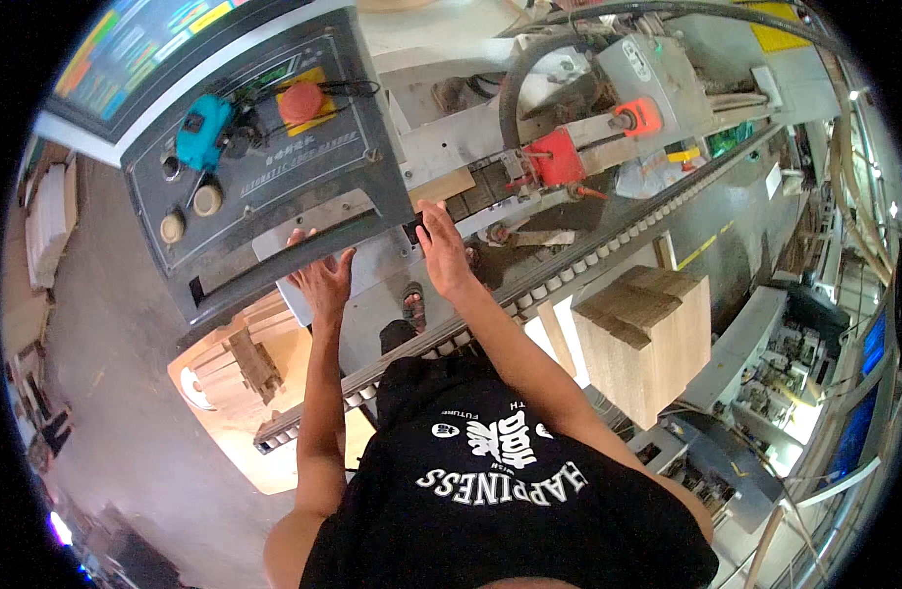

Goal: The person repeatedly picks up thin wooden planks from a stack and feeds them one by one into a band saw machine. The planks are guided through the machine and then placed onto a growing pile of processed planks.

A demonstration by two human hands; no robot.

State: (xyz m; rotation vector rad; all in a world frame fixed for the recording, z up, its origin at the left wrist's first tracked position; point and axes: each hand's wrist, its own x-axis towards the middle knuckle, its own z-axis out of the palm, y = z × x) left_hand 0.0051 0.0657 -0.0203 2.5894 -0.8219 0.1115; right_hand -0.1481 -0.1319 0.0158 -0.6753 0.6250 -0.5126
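Both hands reach forward over a grey metal plate (372, 270) that lies on the machine bed, just under the lower edge of the slanted control panel (259, 157). The left hand (323, 280) is spread wide, fingers apart, resting flat near the plate's left end and close under the panel's bottom edge; it grips nothing. The right hand (441, 250) lies with fingers straight and together, the tips at the plate's far edge, beside a pale wooden strip (441, 187) at the mouth of the machine; it holds nothing either.

A row of small white rollers (569, 275) runs along the near edge of the bed, from lower left up to the right, and the body stands tight against it, so there is little room on that side. To the right of the right forearm a stack of wooden blocks (647, 339) sits close to the roller rail. The panel carries a red round button (300, 101) on a yellow square and a teal device (203, 133). Left of the machine the bare floor (117, 373) is open.
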